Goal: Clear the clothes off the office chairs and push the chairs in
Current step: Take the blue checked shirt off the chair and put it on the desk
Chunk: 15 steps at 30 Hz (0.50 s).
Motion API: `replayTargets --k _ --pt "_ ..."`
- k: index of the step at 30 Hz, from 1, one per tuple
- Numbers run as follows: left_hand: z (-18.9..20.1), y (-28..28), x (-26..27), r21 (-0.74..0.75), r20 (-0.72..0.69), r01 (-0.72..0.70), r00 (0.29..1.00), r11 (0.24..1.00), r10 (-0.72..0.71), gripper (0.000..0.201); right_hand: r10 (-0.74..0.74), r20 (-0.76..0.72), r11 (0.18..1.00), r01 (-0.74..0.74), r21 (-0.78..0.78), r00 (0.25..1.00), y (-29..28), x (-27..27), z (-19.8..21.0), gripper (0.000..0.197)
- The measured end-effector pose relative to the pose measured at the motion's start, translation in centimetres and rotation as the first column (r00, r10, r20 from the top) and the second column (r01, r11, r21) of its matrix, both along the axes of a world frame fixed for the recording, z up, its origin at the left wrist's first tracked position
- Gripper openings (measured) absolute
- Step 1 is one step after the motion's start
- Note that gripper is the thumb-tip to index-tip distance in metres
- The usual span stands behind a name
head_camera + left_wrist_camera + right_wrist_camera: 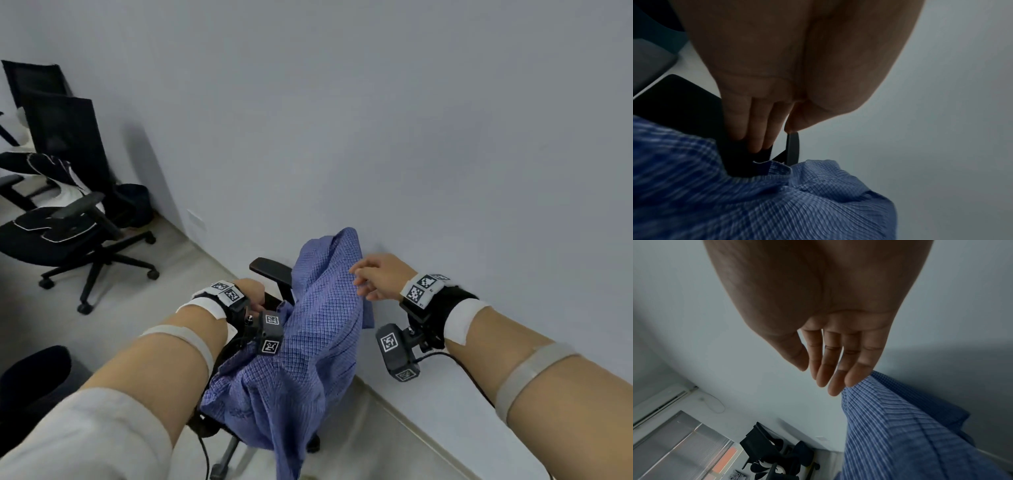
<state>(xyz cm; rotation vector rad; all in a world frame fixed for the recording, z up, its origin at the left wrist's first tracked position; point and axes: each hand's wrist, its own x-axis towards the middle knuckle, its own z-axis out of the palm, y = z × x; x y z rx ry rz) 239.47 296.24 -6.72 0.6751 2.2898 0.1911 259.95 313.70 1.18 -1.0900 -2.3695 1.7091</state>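
A blue checked shirt (318, 342) hangs over the back and seat of the near black office chair (270, 270), close to the wall. My left hand (251, 293) is at the chair's top left. In the left wrist view my left hand (772, 138) has its fingers (754, 129) down on a black chair part (694, 105), with the thumb on a thin grey bar, just above the shirt (777, 203). My right hand (363, 281) is flat and relaxed, and its fingertips (836, 386) touch the upper edge of the shirt (900, 426).
A second black office chair (85, 246) at the far left carries black and white clothes (58, 222), with another chair back behind it. A white ledge (445, 411) runs along the wall at lower right. A dark rounded object (34, 377) sits at lower left.
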Motion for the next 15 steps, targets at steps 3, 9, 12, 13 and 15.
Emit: replayTargets --k 3,9,12,13,15 --pt "-2.8 2.3 -1.7 -0.210 0.072 0.177 0.984 0.962 -0.165 0.041 -0.006 -0.007 1.000 0.005 -0.015 1.000 2.0 -4.9 -0.9 0.014" --pt "-4.7 4.1 -2.0 -0.107 0.221 -0.020 0.974 0.994 0.044 0.046 0.045 0.042 0.998 -0.043 -0.049 0.998 3.2 -10.6 -3.1 0.016" --pt "-5.1 4.3 -2.1 -0.075 0.255 -0.080 0.962 0.994 0.097 0.056 0.050 0.061 0.997 -0.046 -0.064 0.997 3.5 -11.8 -3.8 0.015" --pt "-5.0 4.6 -2.2 -0.043 0.286 -0.126 0.949 0.991 0.133 0.054 0.055 0.069 0.997 -0.051 -0.064 0.996 3.4 -11.9 -3.8 0.015" --pt "-3.7 5.0 -2.3 0.028 0.387 -0.195 0.906 0.980 0.169 0.052 0.072 0.072 0.996 -0.067 -0.063 0.995 3.3 -12.2 -3.5 0.015"
